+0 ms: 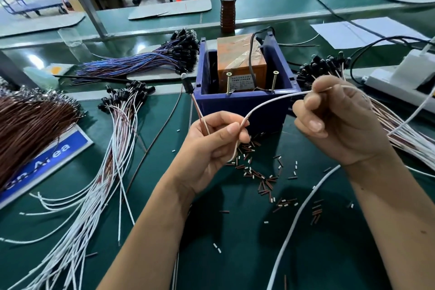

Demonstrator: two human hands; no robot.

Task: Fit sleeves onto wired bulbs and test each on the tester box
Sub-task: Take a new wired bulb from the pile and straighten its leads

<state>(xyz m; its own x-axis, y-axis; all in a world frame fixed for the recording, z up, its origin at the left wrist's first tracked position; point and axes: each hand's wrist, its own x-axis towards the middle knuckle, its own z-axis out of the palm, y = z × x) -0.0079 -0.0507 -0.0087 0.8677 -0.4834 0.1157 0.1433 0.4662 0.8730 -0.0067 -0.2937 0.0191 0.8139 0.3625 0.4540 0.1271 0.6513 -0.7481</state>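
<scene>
Both bare forearms are raised above the bench, the left hand (213, 141) curled with thumb pressed against forefinger in a pinch, the right hand (339, 120) held slightly higher, its fingers likewise curled and pinched.

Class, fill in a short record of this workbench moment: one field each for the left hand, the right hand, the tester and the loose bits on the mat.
left hand: pinches white wire and a brown lead
right hand: pinches the same white wire's far end
tester box: orange, inside blue bin, two screws upright
mat: scattered small sleeves
</scene>
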